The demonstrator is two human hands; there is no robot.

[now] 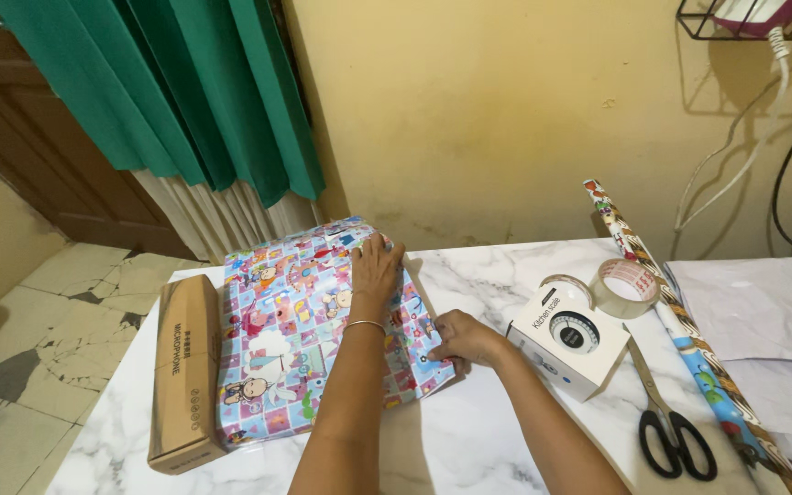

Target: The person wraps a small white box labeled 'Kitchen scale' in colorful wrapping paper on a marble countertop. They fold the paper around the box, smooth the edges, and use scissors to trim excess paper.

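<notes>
Left hand [376,268] flat, open, pressing the cartoon-print wrapped parcel [295,339]; right hand [462,339] pinches its paper edge. Brown cardboard box [185,371] touches parcel's left side.

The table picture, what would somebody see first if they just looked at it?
Probably the bright cartoon wrapping paper folded over a parcel in the middle of the marble table, with the left hand flat on top and the right hand pinching its edge. A long brown box lies to its left. To the right lie a tape roll and black-handled scissors.
</notes>
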